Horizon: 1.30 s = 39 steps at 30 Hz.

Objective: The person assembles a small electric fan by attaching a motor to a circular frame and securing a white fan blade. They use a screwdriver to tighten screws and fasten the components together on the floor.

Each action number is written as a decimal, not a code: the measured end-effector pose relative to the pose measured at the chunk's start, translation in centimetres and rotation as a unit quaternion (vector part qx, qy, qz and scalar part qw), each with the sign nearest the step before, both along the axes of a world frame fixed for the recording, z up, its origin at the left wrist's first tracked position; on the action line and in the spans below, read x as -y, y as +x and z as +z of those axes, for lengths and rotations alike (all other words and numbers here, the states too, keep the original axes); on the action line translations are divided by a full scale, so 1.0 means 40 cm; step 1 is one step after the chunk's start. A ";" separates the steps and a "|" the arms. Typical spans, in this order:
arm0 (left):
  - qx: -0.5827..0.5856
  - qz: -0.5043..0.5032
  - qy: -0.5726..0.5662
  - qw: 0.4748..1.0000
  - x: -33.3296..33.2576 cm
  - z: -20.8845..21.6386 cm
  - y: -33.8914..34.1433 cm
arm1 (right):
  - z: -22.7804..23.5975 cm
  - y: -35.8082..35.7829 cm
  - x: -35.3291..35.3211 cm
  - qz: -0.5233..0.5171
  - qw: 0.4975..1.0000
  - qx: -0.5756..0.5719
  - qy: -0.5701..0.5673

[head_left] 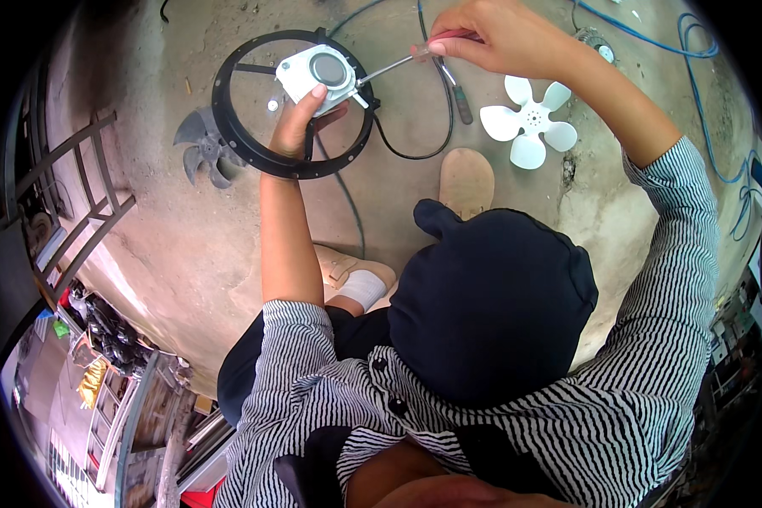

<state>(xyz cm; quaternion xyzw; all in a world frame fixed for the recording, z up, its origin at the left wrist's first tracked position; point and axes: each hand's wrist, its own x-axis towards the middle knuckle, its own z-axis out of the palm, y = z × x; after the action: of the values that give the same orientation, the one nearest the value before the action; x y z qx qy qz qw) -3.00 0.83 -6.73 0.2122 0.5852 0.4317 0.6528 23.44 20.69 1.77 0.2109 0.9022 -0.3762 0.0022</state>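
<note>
Steadying white plastic motor [317, 74] in left grip [296, 123], right grip [483, 34] pinching slim steel screwdriver [415, 56]

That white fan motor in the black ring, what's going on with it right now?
A person in a striped shirt steadies the small white fan motor, mounted in a black round wire frame, with the left hand. The right hand holds a red-handled screwdriver with its tip at the motor's side. A white plastic fan blade and a grey one lie on the concrete floor.
</note>
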 end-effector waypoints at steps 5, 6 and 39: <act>-0.006 -0.015 -0.004 1.000 0.002 -0.002 0.003 | -0.005 -0.012 -0.001 -0.066 0.985 0.109 -0.113; -0.007 -0.017 -0.005 1.000 0.000 0.001 0.004 | -0.025 -0.002 -0.002 -0.056 0.988 0.083 -0.115; -0.021 -0.046 0.015 0.999 -0.008 0.021 0.016 | -0.119 0.036 0.028 0.180 0.933 -0.106 0.293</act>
<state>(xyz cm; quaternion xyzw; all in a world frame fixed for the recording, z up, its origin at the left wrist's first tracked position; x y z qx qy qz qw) -2.37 1.15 -5.88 0.2578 0.5817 0.4054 0.6564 24.89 19.58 -2.99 -0.0049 0.9902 -0.1085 -0.0876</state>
